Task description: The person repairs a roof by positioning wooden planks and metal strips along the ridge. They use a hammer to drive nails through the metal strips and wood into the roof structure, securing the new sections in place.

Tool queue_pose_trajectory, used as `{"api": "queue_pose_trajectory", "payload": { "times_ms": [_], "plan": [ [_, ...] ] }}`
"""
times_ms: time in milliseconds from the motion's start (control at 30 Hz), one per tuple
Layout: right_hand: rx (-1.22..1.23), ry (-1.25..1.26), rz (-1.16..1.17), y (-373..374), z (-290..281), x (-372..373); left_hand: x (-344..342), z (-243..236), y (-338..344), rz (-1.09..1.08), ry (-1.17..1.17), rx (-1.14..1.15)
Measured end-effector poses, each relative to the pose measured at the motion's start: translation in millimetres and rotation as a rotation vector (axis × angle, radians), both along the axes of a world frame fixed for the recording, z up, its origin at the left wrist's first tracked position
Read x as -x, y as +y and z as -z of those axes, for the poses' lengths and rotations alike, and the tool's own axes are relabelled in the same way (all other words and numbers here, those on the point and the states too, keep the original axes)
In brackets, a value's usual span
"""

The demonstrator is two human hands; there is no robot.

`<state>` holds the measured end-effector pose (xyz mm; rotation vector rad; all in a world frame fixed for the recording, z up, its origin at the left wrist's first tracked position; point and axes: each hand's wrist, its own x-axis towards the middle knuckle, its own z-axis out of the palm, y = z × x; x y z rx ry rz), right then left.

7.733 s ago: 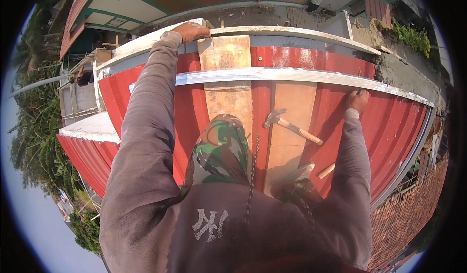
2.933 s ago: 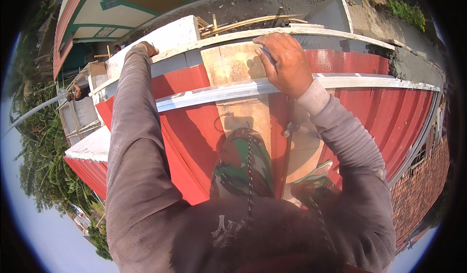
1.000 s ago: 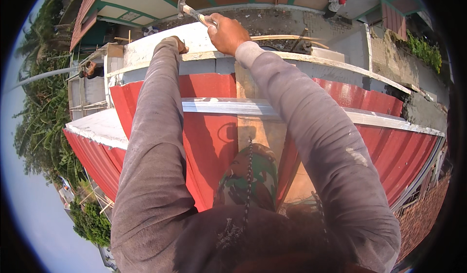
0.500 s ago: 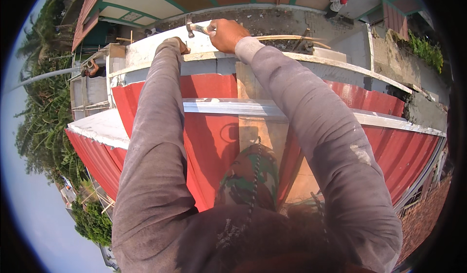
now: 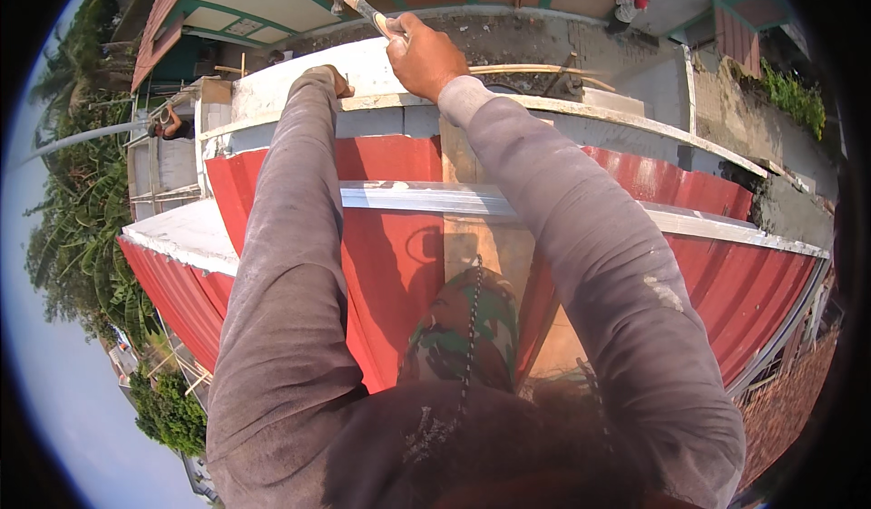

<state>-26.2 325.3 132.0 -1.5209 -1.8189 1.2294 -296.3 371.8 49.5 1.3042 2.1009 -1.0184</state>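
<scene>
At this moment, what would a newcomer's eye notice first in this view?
The claw hammer stands out first, held up by the right hand near the top. Just left and slightly lower, the left hand is by a pale board. Below, red metal roofing fills the middle, crossed by a silvery bar.

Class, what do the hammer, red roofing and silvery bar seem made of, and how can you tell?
Hammer: dull grey head, likely steel; pale handle, probably wood.
Red roofing: thin, ribbed, slightly shiny, so probably painted metal, possibly plastic.
Silvery bar: apparently bare metal from its bright sheen, perhaps aluminium or galvanised steel.
</scene>
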Motion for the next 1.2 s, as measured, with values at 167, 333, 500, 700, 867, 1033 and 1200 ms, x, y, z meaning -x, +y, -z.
{"api": "queue_pose_trajectory", "payload": {
  "times_ms": [167, 333, 500, 700, 867, 1033, 1200],
  "plan": [
    [0.025, -0.187, -0.244, 22, 15, -12, -27, -19, -5, -0.003, -0.009, -0.070],
    [0.045, -0.038, -0.083, 7, 6, -2, -9, -13, -3, -0.019, -0.032, -0.001],
    [0.035, -0.117, -0.171, 11, 6, -9, -7, -5, -1, 0.095, 0.021, -0.013],
    [0.062, -0.083, -0.149, 7, 3, -8, -12, -12, -1, 0.058, 0.000, 0.014],
    [-0.064, -0.142, -0.190, -7, 13, -45, -38, -26, -1, 0.122, 0.024, 0.027],
    [-0.166, -0.489, -0.387, -7, -19, -106, -25, -18, -4, 0.179, 0.046, 0.046],
    [-0.159, -0.420, -0.416, -7, -4, -128, -13, -12, -3, 0.126, 0.006, 0.013]
  ]
}}
